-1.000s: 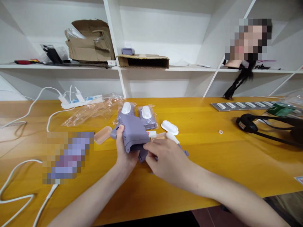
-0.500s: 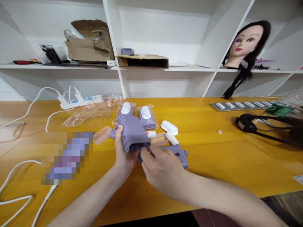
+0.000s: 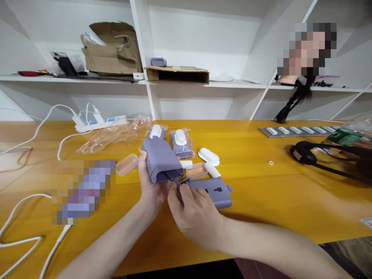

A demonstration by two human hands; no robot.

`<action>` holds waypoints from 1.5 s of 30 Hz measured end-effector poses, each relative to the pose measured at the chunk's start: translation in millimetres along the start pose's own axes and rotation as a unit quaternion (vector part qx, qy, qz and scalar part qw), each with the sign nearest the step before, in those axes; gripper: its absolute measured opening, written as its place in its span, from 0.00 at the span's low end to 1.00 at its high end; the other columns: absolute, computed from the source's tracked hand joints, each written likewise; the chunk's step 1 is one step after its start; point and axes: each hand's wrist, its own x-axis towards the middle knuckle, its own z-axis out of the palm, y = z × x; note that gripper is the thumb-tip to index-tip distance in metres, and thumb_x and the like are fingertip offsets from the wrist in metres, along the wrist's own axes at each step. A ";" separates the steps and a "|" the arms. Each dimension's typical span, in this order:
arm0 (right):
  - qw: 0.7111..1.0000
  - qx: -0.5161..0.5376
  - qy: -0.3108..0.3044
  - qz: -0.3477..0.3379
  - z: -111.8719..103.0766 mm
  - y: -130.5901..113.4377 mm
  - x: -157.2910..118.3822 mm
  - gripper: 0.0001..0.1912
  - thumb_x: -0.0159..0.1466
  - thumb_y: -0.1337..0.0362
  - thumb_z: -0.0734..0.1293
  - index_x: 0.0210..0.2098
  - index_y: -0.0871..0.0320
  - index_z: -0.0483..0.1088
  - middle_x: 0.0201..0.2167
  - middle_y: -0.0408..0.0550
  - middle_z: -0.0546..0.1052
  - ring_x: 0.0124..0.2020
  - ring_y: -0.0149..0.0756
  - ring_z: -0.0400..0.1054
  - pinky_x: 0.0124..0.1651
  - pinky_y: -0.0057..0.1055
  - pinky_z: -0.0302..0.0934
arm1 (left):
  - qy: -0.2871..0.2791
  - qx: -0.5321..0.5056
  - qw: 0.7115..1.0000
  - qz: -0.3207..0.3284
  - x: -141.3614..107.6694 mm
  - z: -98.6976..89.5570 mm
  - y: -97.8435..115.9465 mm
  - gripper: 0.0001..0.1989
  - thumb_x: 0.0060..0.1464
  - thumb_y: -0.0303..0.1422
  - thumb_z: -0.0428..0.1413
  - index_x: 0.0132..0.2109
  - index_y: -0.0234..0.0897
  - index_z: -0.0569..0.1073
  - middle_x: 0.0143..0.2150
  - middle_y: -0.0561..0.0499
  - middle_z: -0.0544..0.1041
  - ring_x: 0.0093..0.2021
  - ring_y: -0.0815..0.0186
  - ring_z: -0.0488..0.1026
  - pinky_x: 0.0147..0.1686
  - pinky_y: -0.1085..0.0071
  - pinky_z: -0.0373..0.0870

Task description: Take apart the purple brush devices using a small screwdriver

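Observation:
My left hand (image 3: 152, 195) is wrapped round a hollow purple plastic housing (image 3: 161, 157), thumb along its left side. The housing is tilted, its open end towards me and to the right. My right hand (image 3: 194, 217) is closed, its fingertips pinching a slim dark part (image 3: 175, 179) that reaches into that open end. What is inside the housing, and most of the pinched part, is hidden. Just beyond my right knuckles a flat purple cover (image 3: 219, 192) with dark slots lies on the table.
Behind the housing are two bagged purple cases with white tops, one a bagged case (image 3: 180, 143). A white bristled piece (image 3: 208, 156), clear peach trays (image 3: 127, 164) and a white cylinder (image 3: 212, 169) lie nearby. A power strip (image 3: 101, 123) stands left; a black headset (image 3: 303, 152) lies right.
My right fingers have drawn slightly down from the housing's open end, and more of the dark part shows between. The housing has turned a little; more of the flat cover is visible.

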 end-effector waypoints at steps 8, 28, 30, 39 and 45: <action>0.983 0.091 -0.157 0.017 -15.6 8.3 10.7 0.13 0.56 0.75 0.59 0.40 0.65 0.69 0.32 0.57 0.76 0.27 0.40 0.69 0.19 0.32 0.58 | -0.007 -0.010 1.000 0.006 6.6 -0.6 4.3 0.28 0.52 0.51 0.46 0.50 0.35 0.70 0.33 0.47 0.78 0.30 0.61 0.75 0.32 0.67 0.72; 0.815 0.024 -0.427 0.390 46.7 154.4 -28.3 0.15 0.59 0.72 0.57 0.42 0.67 0.69 0.37 0.65 0.77 0.39 0.48 0.72 0.33 0.34 0.57 | -0.055 0.005 0.997 -0.062 8.6 -0.3 9.7 0.20 0.53 0.44 0.52 0.48 0.36 0.71 0.37 0.46 0.78 0.33 0.58 0.76 0.35 0.58 0.75; 0.807 0.030 -0.443 0.390 51.6 150.9 -31.7 0.15 0.58 0.72 0.58 0.43 0.67 0.69 0.38 0.65 0.76 0.39 0.49 0.72 0.34 0.34 0.57 | -0.065 0.000 0.994 -0.083 7.4 -0.5 11.1 0.22 0.53 0.45 0.50 0.49 0.35 0.71 0.37 0.45 0.78 0.32 0.59 0.76 0.35 0.59 0.75; 0.796 0.068 -0.471 0.374 48.1 151.8 -35.3 0.12 0.57 0.66 0.60 0.38 0.63 0.70 0.31 0.59 0.77 0.33 0.48 0.73 0.29 0.33 0.58 | -0.046 -0.012 0.993 -0.109 9.9 -3.2 14.3 0.21 0.53 0.41 0.50 0.50 0.33 0.69 0.38 0.44 0.78 0.36 0.56 0.77 0.35 0.61 0.74; 0.828 0.064 -0.419 0.367 31.0 147.1 -27.9 0.16 0.62 0.59 0.58 0.40 0.64 0.69 0.32 0.61 0.76 0.36 0.52 0.72 0.35 0.40 0.61 | -0.035 0.043 0.995 -0.089 6.2 0.1 14.0 0.14 0.50 0.39 0.57 0.43 0.39 0.72 0.32 0.53 0.77 0.28 0.66 0.75 0.23 0.72 0.72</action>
